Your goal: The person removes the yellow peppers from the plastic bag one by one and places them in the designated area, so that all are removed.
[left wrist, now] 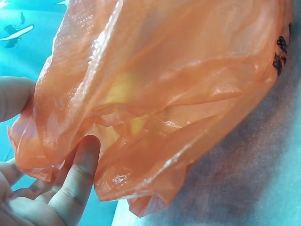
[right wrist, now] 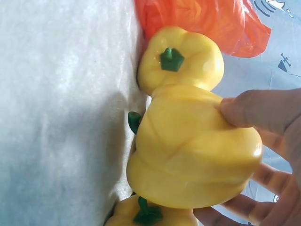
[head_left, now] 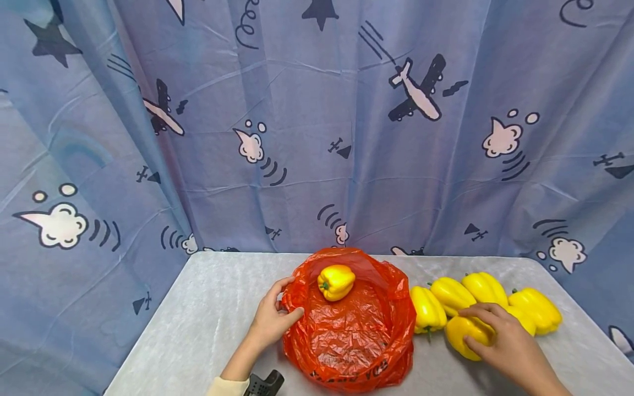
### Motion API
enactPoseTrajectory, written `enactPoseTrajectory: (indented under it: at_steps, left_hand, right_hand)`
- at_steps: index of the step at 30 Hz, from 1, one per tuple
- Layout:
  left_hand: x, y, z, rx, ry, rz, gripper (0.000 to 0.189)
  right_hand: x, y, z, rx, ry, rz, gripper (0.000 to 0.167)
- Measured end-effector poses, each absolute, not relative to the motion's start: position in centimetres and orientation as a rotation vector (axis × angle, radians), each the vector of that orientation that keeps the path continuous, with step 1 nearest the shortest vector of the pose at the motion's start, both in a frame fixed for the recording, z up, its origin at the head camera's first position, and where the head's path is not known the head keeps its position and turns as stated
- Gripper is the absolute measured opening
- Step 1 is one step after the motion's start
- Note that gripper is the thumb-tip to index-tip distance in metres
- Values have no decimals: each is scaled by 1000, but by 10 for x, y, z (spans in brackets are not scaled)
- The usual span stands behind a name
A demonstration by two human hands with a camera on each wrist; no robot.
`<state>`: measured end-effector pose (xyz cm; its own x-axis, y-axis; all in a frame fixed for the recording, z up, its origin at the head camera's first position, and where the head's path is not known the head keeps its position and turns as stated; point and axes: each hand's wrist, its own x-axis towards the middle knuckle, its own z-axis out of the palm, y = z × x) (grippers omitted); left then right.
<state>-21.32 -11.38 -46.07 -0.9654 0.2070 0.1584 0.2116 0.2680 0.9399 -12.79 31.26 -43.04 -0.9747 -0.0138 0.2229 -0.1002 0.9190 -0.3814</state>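
A red plastic bag (head_left: 346, 344) stands with its mouth spread wide on the table, one yellow bell pepper (head_left: 337, 283) lying inside toward the back. My left hand (head_left: 269, 319) pinches the bag's left rim, thumb on one side and fingers on the other; the left wrist view shows the thin film (left wrist: 141, 84) creased around the fingertips. To the right of the bag, my right hand (head_left: 510, 344) grips another yellow bell pepper (right wrist: 197, 146) between thumb and fingers. Its green stem sticks out on the side away from the palm.
Several more yellow bell peppers (head_left: 452, 296) cluster behind the right hand, the leftmost one (head_left: 428, 311) close against the bag. The pale table (head_left: 213, 297) runs back to a blue patterned curtain (head_left: 297, 137). A dark strap device (head_left: 264, 383) sits at the left wrist.
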Motion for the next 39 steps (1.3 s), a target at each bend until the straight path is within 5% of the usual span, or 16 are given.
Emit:
enactPoseTrajectory:
  at_steps: [39]
  left_hand:
    - [-209,-110,-453,-380,-2472,-1873,64]
  right_hand:
    - [-130,308,-440,161,-2875,500,44]
